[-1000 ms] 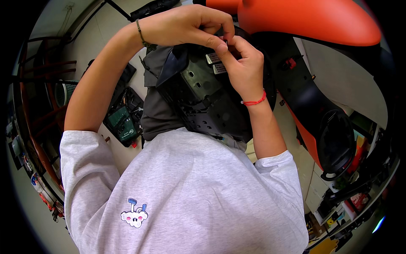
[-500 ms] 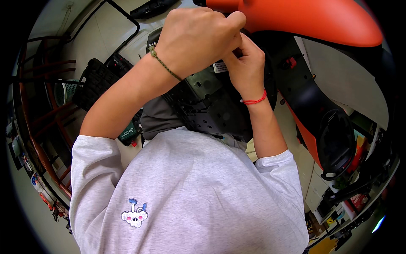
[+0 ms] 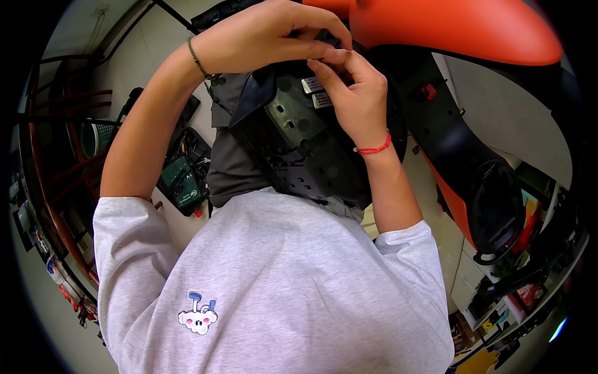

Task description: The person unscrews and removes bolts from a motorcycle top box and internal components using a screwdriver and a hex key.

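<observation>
Above the black plastic housing (image 3: 299, 156) in front of my body, my two hands meet at the fingertips. My left hand (image 3: 268, 37), below a dark braided bracelet, comes across from the left with thumb and index finger bent together. My right hand (image 3: 358, 93), with a red cord at the wrist, has its thumb and index finger drawn together against the left fingertips. Whatever small thing is between the fingers cannot be made out. Two whitish labels (image 3: 321, 100) show on the housing beside my right thumb.
A large orange panel (image 3: 448, 31) juts in at the top right, above a black and orange curved body (image 3: 461, 156). Down to the left are a dark green box (image 3: 180, 184) and a mesh basket (image 3: 96, 137). Wooden chair frames (image 3: 56, 181) stand farther left.
My left hand has shifted left and its fist has loosened, with fingers now reaching toward the right hand. The right hand stays nearly in place. More of the housing and labels shows.
</observation>
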Demonstrator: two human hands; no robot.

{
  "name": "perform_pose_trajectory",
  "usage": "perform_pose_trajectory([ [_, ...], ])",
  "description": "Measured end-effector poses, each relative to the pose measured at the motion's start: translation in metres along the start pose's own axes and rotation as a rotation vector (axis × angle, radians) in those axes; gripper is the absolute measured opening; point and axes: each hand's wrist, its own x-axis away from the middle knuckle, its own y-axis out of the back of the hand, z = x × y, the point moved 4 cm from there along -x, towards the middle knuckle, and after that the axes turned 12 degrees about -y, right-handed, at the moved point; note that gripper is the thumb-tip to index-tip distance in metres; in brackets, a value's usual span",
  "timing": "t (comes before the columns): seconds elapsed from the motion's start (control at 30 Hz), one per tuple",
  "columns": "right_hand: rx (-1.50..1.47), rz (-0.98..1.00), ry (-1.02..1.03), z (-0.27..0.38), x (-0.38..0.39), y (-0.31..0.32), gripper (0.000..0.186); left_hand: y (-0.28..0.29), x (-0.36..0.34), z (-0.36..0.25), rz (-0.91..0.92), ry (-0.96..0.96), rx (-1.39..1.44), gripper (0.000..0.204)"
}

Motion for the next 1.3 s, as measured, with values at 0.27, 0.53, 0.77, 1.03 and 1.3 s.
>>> perform_pose_trajectory([
  [0.27,0.007,-0.014,-0.008,0.000,0.000,0.000,0.015,0.013,-0.010,-0.012,0.108,0.027,-0.292,0.015],
  [0.53,0.034,0.007,0.019,-0.001,0.002,0.002,0.014,-0.024,-0.010,-0.031,-0.062,0.076,-0.895,0.022],
  [0.77,0.026,-0.034,0.138,-0.001,-0.001,0.002,0.013,-0.019,0.011,-0.010,-0.222,0.190,-0.189,0.019],
  [1.03,0.020,-0.020,0.016,0.004,-0.001,0.000,0.009,-0.021,0.030,0.010,-0.339,0.096,-0.027,0.015],
  [1.3,-0.070,0.063,-0.136,0.013,-0.003,0.009,0.029,-0.028,0.027,0.023,-0.391,0.026,-0.068,0.014],
])
